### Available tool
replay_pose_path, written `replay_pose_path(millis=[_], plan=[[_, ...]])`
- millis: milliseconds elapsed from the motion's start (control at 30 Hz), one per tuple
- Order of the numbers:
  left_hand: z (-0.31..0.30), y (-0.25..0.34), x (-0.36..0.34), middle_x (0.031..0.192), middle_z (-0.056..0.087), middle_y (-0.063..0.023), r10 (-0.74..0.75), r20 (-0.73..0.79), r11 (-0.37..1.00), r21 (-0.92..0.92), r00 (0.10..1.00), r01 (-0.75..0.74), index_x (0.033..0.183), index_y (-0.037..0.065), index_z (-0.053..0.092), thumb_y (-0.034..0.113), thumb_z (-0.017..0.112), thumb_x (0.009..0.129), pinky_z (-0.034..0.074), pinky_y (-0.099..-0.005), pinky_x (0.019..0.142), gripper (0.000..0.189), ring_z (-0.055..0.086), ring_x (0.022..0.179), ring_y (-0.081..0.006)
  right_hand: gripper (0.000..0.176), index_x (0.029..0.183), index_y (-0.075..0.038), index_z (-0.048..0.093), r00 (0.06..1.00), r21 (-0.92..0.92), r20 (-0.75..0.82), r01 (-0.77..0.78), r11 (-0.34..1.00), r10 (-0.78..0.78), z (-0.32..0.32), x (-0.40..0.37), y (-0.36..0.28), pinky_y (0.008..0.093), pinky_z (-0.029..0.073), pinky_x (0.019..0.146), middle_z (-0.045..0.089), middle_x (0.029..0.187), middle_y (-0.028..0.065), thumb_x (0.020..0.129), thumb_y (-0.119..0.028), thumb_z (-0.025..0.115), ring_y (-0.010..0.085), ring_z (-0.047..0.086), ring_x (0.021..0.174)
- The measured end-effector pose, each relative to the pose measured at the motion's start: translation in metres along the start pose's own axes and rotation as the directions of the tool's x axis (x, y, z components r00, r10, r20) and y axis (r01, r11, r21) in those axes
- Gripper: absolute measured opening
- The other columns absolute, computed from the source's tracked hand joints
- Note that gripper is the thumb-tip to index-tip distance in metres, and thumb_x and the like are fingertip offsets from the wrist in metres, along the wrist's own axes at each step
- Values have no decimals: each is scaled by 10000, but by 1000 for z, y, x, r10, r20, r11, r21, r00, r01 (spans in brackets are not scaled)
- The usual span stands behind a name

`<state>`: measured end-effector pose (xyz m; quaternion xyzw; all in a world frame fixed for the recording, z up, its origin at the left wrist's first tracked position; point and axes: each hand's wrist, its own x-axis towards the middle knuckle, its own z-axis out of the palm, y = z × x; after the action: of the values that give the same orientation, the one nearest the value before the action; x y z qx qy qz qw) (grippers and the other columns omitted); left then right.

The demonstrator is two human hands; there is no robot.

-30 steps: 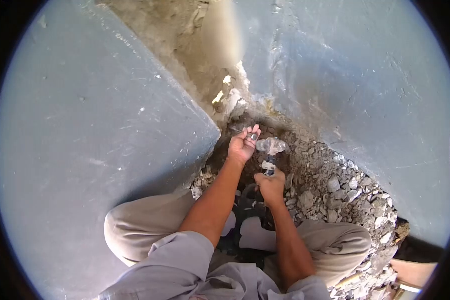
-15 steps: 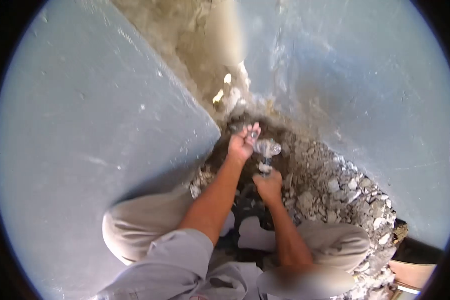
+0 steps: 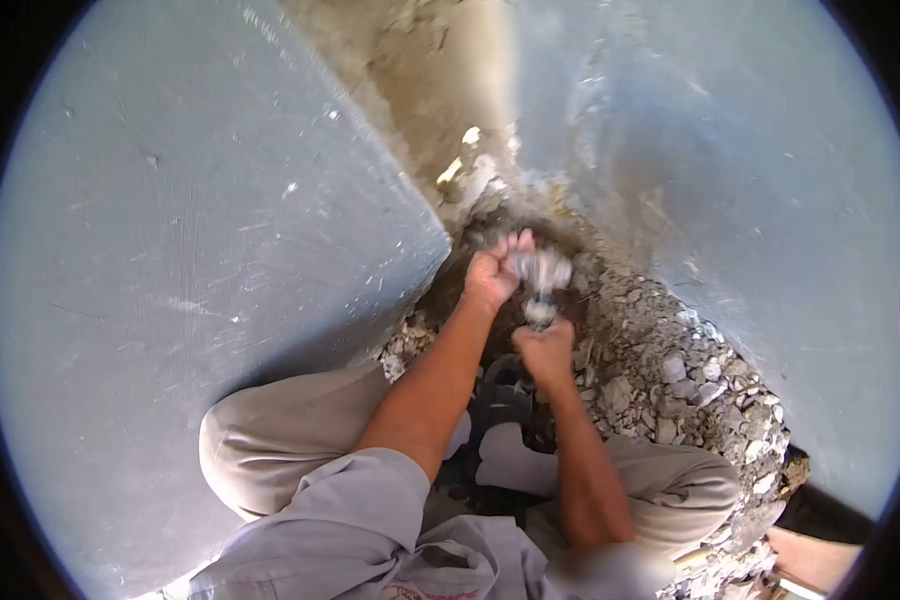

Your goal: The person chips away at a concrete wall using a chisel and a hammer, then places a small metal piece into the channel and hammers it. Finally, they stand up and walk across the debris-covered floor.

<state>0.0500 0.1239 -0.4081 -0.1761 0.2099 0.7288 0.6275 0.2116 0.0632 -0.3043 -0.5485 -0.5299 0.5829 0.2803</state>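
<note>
My right hand is closed round the handle of a hammer, whose metal head is blurred by motion. Just up and left of it, my left hand is wrapped round a short metal tool, probably a chisel, whose far end is blurred against the broken ground. The hammer head is right beside my left hand's fingers; whether it touches the tool cannot be made out. Both hands are over a dug-out hollow between two grey-blue painted surfaces.
Grey-blue panels rise on the left and right. Stone rubble runs down the right side. A pale, blurred post stands at the top. A curved reddish-brown object lies at the lower right. My bent knees flank my arms.
The hammer and both hands have shifted slightly up in the view, and the hammer head is more blurred. The surroundings have shifted a little to the right at the top.
</note>
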Motion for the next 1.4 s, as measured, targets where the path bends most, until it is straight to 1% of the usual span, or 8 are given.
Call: replay_pose_path(millis=[167, 233, 300, 433, 533, 667, 1000, 1400], plan=[[12, -2, -20, 917, 639, -118, 50, -124, 996, 86, 991, -39, 934, 4, 545, 120, 443, 1039, 557, -491, 933, 187, 665, 1036, -320, 173, 906, 10, 625, 998, 226, -53, -24, 974, 36, -26, -28, -56, 278, 472, 531, 604, 696, 30, 749, -12, 693, 116, 586, 588], [16, 1, -16, 935, 642, -122, 52, -117, 997, 67, 992, -45, 964, -7, 537, 103, 464, 1030, 544, -504, 967, 147, 660, 1053, -334, 149, 924, 38, 605, 888, 89, -253, 417, 905, -384, -54, -27, -88, 293, 501, 523, 625, 704, 69, 797, 4, 673, 143, 617, 585], [26, 2, -21, 969, 642, -128, 76, -166, 996, 52, 983, -68, 1008, -17, 522, 77, 498, 1008, 519, -523, 1017, 97, 654, 1061, -346, 123, 900, 42, 631, 881, 259, -355, 414, 873, -312, -76, -48, -145, 301, 499, 626, 648, 750, 98, 784, 9, 659, 142, 606, 691], [28, 5, -13, 1004, 638, -141, 83, -123, 996, 29, 989, -80, 996, -35, 518, 85, 477, 1020, 516, -509, 1026, 129, 654, 1059, -342, 25, 818, -28, 655, 529, -235, -501, 678, 697, -684, -70, -33, -112, 340, 517, 752, 654, 804, 92, 812, -52, 655, 211, 618, 697], [21, 10, -16, 992, 643, -152, 36, -157, 996, 90, 987, -22, 983, -20, 546, 140, 425, 1045, 498, -507, 1022, 210, 650, 1057, -334, 152, 822, 17, 642, 996, -496, -29, 56, 866, -81, -21, -11, -37, 390, 530, 638, 654, 715, 109, 723, -90, 685, 268, 663, 674], [-2, 14, -16, 1044, 649, -169, 3, -130, 978, 209, 992, 24, 998, -3, 546, 143, 389, 1054, 487, -515, 1009, 221, 636, 1118, -316, 128, 797, 30, 613, 983, 56, -50, -172, 984, 174, -11, -17, -14, 322, 461, 468, 582, 624, 59, 714, -38, 682, 158, 570, 505], [-16, -36, -47, 1051, 627, -181, -119, -249, 963, 207, 961, 173, 1032, 8, 499, 80, 437, 1041, 591, -470, 891, 95, 642, 1076, -403, 171, 947, 23, 617, 901, 224, -297, 388, 894, -316, -79, -15, -67, 269, 468, 531, 634, 749, 36, 795, 4, 692, 114, 584, 579], [-5, -17, -54, 1140, 680, -134, -122, -175, 894, 409, 977, 185, 1074, 50, 558, 148, 523, 1020, 560, -363, 760, 117, 671, 944, -273, 240, 944, 76, 619, 939, 151, -312, 200, 968, -145, -92, -26, -64, 296, 462, 548, 658, 777, 57, 783, -56, 737, 125, 573, 611]])
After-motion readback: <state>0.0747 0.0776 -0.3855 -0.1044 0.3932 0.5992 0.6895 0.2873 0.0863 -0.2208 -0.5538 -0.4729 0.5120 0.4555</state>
